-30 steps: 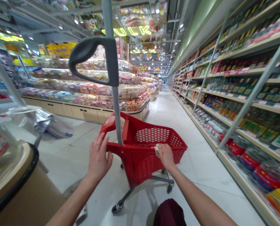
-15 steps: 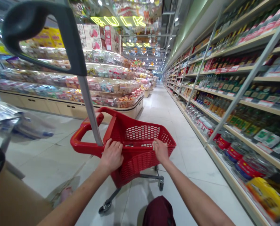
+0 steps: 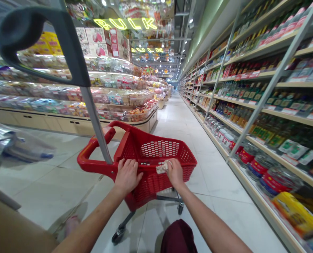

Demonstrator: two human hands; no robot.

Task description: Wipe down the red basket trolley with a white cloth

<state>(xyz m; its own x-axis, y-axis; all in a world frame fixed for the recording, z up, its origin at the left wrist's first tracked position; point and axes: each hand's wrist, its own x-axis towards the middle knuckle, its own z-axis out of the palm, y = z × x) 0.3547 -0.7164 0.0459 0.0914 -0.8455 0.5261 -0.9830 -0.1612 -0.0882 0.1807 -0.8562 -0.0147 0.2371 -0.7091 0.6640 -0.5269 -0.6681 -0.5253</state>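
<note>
Right hand (image 3: 175, 173) clasps a crumpled whitish wad (image 3: 161, 168) at the near rim (image 3: 149, 168) of the red basket (image 3: 150, 186); I rest my left hand (image 3: 127, 174) loosely there, thumb spread. The wad looks light, soft, best held bunched; the rim, stiff.

Floor (image 3: 61, 182): pale, glossy tiles with visible joints, running down a long aisle. Right side: multi-tier shelving (image 3: 293, 119) with light-toned boards and grey metal posts (image 3: 263, 98), a greenish wall (image 3: 206, 24) above. Left side: tiered display counter (image 3: 53, 123) on a pale cabinet base with dark trim. Lighting: small bright ceiling spots (image 3: 191, 20); yellow neon-style "BULK" sign (image 3: 126, 24) lit above the counter.
</note>
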